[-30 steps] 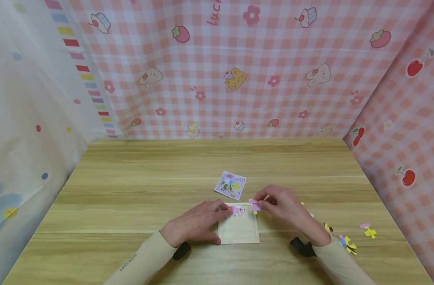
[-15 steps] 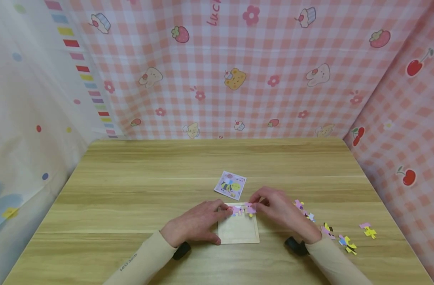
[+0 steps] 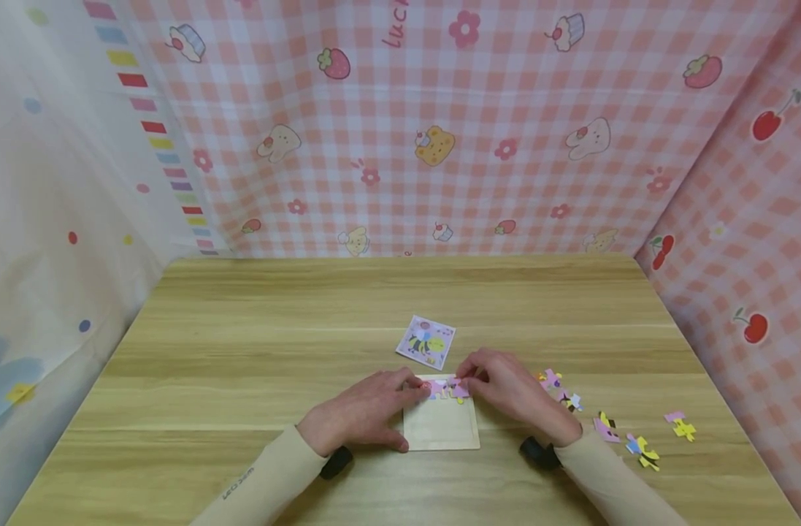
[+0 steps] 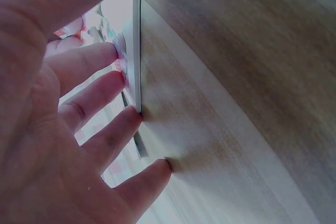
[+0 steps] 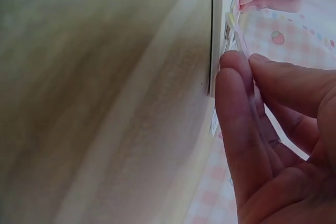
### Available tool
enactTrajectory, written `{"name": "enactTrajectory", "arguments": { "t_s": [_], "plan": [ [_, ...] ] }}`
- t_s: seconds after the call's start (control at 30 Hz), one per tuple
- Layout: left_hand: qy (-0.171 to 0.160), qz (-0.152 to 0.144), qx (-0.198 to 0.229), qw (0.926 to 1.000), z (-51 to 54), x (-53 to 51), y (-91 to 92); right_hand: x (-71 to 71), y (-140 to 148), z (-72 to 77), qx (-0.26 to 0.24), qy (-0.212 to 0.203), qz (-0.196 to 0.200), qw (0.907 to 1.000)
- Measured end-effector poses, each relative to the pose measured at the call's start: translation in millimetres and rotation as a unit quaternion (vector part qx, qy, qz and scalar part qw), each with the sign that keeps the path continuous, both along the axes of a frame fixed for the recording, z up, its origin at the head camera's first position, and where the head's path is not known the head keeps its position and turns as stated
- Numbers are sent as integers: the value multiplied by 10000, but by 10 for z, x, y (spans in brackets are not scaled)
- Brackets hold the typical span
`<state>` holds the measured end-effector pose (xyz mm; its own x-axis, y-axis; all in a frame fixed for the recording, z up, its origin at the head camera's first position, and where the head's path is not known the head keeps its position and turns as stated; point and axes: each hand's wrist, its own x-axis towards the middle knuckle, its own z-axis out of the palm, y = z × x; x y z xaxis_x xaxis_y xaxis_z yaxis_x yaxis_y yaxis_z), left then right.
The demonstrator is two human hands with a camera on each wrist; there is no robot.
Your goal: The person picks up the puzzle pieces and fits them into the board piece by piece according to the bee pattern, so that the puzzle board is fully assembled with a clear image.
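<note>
A shallow wooden puzzle tray (image 3: 439, 429) lies on the table in the head view. My left hand (image 3: 366, 409) rests at its left side, the fingertips on a pink jigsaw piece (image 3: 435, 389) in the far left corner and the thumb at the near left corner. In the left wrist view those fingers (image 4: 94, 98) look extended. My right hand (image 3: 509, 386) pinches another pink jigsaw piece (image 3: 460, 389) over the tray's far right corner. That pinched piece (image 5: 239, 36) appears tilted against the tray in the right wrist view. Whether the two pieces interlock, I cannot tell.
Behind the tray lies a picture card (image 3: 426, 342) with a bee on it. Several loose jigsaw pieces (image 3: 606, 427) are scattered right of my right hand, the farthest being a yellow and pink piece (image 3: 680, 426). A checked curtain (image 3: 400, 146) hangs behind the table (image 3: 295, 307).
My right hand has moved left and slightly toward me, bringing the pinched jigsaw piece from the tray's right rim to inside its far right corner. The left hand has stayed put.
</note>
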<state>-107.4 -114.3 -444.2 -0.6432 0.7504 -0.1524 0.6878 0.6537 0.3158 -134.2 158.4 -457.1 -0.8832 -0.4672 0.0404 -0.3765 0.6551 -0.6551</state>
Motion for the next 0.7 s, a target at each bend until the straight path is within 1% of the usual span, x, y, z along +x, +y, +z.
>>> {"name": "enactTrajectory", "arguments": {
  "t_s": [0.2, 0.4, 0.7],
  "plan": [
    [9, 21, -3, 10000, -5, 0, 5, -25, -39, 28, 276, -46, -102, 9996],
    [54, -2, 29, 10000, -27, 5, -2, -36, -79, 39, 481, -203, -171, 9985],
    [54, -10, 73, 10000, -14, 0, -2, -53, -116, 40, 516, -398, -252, 9976]
  ]
}}
